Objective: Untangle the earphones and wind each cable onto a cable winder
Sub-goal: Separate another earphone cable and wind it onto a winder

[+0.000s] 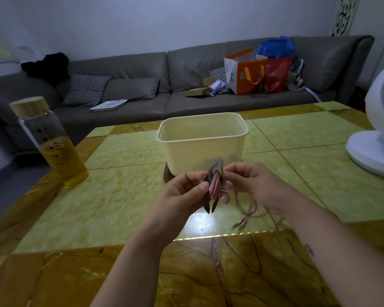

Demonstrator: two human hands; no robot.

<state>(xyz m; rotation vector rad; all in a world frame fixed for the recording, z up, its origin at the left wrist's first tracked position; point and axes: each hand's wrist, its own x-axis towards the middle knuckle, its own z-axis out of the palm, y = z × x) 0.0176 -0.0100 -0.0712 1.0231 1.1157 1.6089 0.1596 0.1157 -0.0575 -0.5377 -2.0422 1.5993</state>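
Above the table's middle I hold a dark, fishbone-shaped cable winder (pixel 211 189) with pink earphone cable wrapped round its centre. My left hand (pixel 186 193) pinches the winder from the left side. From the right, my right hand (pixel 251 185) has its fingertips on the winder and the cable. Loose pink cable (pixel 251 212) hangs down from my right hand onto the table, and its metal jack plugs (pixel 238 224) lie on the tabletop. The view is slightly blurred, so the earbuds are not discernible.
A cream plastic tub (pixel 231 145) stands just behind my hands, with dark shapes showing through its wall. A glass bottle (pixel 51 142) with yellow liquid and a wooden cap is at the left. A white fan (pixel 377 134) stands at the right edge. A grey sofa (pixel 142 94) lies beyond the table.
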